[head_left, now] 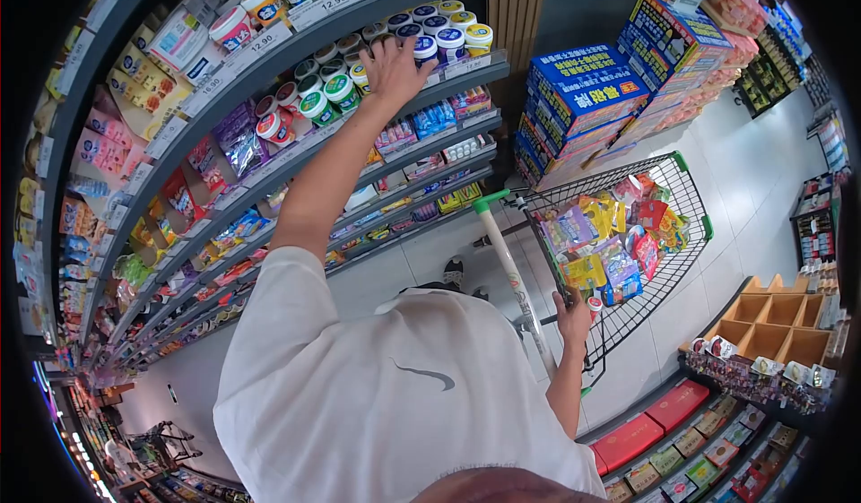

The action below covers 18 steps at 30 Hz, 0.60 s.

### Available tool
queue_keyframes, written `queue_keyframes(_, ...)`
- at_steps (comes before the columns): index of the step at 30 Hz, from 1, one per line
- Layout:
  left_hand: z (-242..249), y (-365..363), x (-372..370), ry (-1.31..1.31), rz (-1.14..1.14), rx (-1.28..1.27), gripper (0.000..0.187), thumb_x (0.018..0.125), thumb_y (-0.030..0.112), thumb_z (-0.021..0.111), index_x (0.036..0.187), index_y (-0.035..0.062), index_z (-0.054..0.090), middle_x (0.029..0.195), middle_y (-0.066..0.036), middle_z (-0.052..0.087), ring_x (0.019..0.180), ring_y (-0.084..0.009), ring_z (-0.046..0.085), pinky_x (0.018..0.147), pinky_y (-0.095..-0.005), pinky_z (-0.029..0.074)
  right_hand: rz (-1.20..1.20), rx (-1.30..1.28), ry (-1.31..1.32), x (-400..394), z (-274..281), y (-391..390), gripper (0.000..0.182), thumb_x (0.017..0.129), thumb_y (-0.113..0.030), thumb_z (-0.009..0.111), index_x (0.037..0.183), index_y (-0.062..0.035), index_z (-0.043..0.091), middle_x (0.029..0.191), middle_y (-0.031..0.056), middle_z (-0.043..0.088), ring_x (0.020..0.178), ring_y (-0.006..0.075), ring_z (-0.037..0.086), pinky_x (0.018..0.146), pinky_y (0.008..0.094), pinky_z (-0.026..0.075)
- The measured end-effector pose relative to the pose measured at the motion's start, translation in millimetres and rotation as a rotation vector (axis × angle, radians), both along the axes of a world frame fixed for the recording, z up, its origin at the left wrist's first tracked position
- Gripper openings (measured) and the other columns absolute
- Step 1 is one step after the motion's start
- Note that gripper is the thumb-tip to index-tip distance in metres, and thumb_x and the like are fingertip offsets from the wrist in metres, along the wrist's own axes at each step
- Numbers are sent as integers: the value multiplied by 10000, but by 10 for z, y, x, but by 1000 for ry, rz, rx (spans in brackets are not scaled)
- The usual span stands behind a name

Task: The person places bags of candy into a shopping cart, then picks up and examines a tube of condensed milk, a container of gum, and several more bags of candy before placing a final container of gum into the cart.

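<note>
My left hand (393, 65) reaches over the shelf, palm down and fingers spread above the lidded tubs. Beside its thumb and index finger stands a purple-labelled tub (424, 50) with a white lid; I see nothing lifted. Green-labelled tubs (341, 88) and a red one (273, 128) are left of the wrist. My right hand (572, 316) is curled at the near edge of the shopping cart (668, 265); what its fingers close on is hidden. Close to those fingers is a small red-and-white tub (595, 305). Colourful snack bags (619, 256) fill part of the cart.
The cart's handle bar (516, 274) lies between my body and the basket. Stacked blue boxes (583, 86) stand beyond the cart. Lower shelves hold more sweets (435, 119). A wooden divided display (767, 333) and red boxes (628, 440) are on the right.
</note>
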<state>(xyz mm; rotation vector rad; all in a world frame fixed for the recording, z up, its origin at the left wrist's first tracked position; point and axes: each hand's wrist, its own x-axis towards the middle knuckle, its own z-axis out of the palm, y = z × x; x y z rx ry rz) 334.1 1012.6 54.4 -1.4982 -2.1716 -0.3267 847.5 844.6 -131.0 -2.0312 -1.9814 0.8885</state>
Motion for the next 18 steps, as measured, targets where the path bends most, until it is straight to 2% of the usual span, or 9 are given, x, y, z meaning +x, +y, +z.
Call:
queue_keyframes(3, 13, 42, -108, 28, -71, -15, 614, 836, 547, 641, 1281, 132, 567, 1170, -121, 577, 1110, -345, 487, 986, -611, 258, -43, -4, 7, -9, -4, 26, 478, 845, -437, 683, 1181, -100, 640, 1006, 147, 709, 939, 323, 677, 811, 416, 520)
queue_keyframes(4, -25, 57, -136, 54, -91, 36, 620, 825, 563, 643, 1270, 137, 574, 1146, -114, 616, 1099, -338, 515, 1013, -612, 241, -55, -8, -4, -9, 5, 34, 478, 843, -435, 685, 1181, -100, 639, 1006, 146, 709, 941, 320, 678, 814, 413, 519)
queue_keyframes(7, 19, 93, -148, -6, -74, -37, 628, 818, 572, 645, 1264, 137, 577, 1133, -130, 642, 1128, -331, 515, 1046, -603, 224, -77, -16, -30, -68, 67, 74, 481, 837, -434, 689, 1181, -101, 639, 1005, 145, 710, 945, 314, 679, 819, 406, 519)
queue_keyframes(11, 108, 168, -120, 50, -89, -70, 635, 811, 593, 639, 1227, 117, 589, 1002, -129, 694, 1104, -332, 548, 1078, -556, 231, -93, -17, -73, -98, 95, 79, 488, 829, -447, 691, 1173, -104, 645, 991, 149, 711, 937, 312, 680, 818, 403, 518)
queue_keyframes(12, 141, 172, -115, 72, -117, -40, 601, 802, 566, 656, 1191, 111, 608, 945, -125, 705, 1091, -335, 559, 1079, -542, 241, -93, -16, -89, -109, 101, 83, 489, 828, -450, 691, 1171, -106, 647, 986, 150, 711, 934, 312, 681, 816, 403, 517)
queue_keyframes(15, 137, 204, -149, 11, -120, -58, 569, 785, 519, 678, 1181, 115, 622, 928, -133, 706, 1113, -328, 554, 1073, -542, 247, -101, -2, -69, -100, 16, 93, 487, 826, -461, 690, 1162, -109, 654, 975, 157, 710, 926, 313, 681, 812, 406, 517)
queue_keyframes(18, 165, 183, -144, -11, -98, 57, 546, 765, 480, 692, 1186, 138, 627, 941, -129, 704, 1123, -315, 556, 1060, -537, 259, -99, 0, -95, -103, 6, 89, 489, 827, -463, 688, 1159, -105, 657, 972, 159, 709, 923, 317, 680, 809, 403, 517)
